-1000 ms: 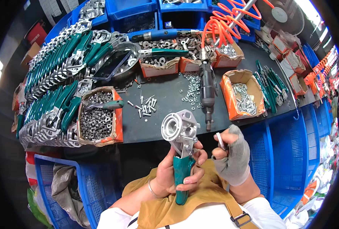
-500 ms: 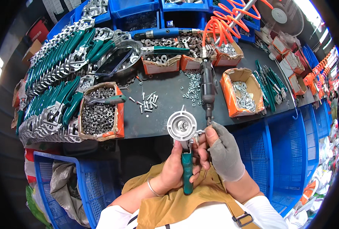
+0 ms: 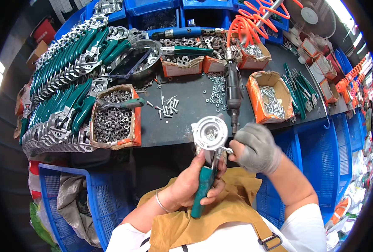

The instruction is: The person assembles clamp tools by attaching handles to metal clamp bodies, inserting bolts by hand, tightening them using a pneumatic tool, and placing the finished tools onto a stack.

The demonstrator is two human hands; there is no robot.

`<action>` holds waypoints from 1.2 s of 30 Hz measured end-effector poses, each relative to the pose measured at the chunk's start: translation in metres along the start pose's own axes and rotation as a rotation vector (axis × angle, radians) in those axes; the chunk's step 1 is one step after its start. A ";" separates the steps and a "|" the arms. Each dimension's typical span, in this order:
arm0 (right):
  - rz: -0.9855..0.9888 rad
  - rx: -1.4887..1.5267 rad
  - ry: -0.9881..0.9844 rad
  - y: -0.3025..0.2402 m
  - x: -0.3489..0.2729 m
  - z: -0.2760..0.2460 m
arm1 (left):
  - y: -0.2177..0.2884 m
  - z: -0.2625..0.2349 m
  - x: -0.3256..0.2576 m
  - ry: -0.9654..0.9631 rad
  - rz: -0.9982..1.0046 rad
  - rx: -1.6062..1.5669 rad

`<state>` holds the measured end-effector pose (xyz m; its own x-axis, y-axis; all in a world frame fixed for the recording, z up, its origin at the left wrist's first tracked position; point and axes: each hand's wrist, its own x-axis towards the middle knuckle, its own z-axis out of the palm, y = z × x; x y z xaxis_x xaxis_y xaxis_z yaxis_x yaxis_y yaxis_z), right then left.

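Raised and turned face-up since earlier, the green-handled tool with round silver metal head (image 3: 209, 138) sits gripped in the bare left hand (image 3: 195, 185), while the grey-gloved right hand (image 3: 255, 147), just beside it, pinches a small metal part (image 3: 226, 148) at its rim; steady holding keeps alignment.

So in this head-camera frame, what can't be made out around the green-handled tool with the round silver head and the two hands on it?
- Head view: the small metal part at the grey-gloved right hand is too small to identify.
- The middle of the green-handled tool with the round silver head is covered by the bare left hand.
- The glove hides the right fingertips, so their grip is unclear.
- The loose screws on the dark workbench are too small to tell apart.
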<state>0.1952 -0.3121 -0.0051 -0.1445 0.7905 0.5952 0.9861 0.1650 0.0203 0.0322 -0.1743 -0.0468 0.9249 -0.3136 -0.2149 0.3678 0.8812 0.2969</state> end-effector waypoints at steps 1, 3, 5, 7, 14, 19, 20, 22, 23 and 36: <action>-0.098 -0.028 0.001 0.011 0.002 -0.007 | -0.002 0.001 0.000 -0.002 -0.024 0.070; -0.190 -0.070 0.026 0.019 0.005 -0.007 | -0.006 0.005 0.001 0.030 0.006 0.146; 0.641 0.547 0.011 -0.023 0.013 0.003 | -0.013 -0.001 0.010 0.137 0.111 0.196; 1.219 1.075 -0.013 -0.037 0.018 0.007 | -0.020 -0.007 0.013 0.239 0.226 0.211; -0.107 -0.029 -0.036 0.004 0.006 -0.004 | -0.014 -0.007 -0.007 -0.041 -0.004 0.195; 1.107 0.842 -0.098 -0.046 0.021 0.007 | -0.019 -0.009 0.011 0.217 0.119 0.211; 1.105 0.861 -0.085 -0.047 0.015 0.007 | -0.019 -0.006 0.009 0.214 0.109 0.205; 0.096 0.091 -0.019 -0.011 -0.003 0.013 | -0.014 0.003 -0.002 0.087 -0.030 0.166; -0.017 0.021 -0.058 -0.002 0.001 0.005 | -0.013 -0.004 -0.003 -0.021 -0.091 0.114; 1.423 1.410 0.270 -0.063 0.044 0.018 | -0.007 -0.010 0.020 0.462 0.858 1.037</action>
<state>0.1254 -0.2770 0.0055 0.6709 0.6791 -0.2978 -0.3949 -0.0126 -0.9186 0.0477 -0.1831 -0.0624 0.8539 0.4959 0.1577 -0.1922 0.0188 0.9812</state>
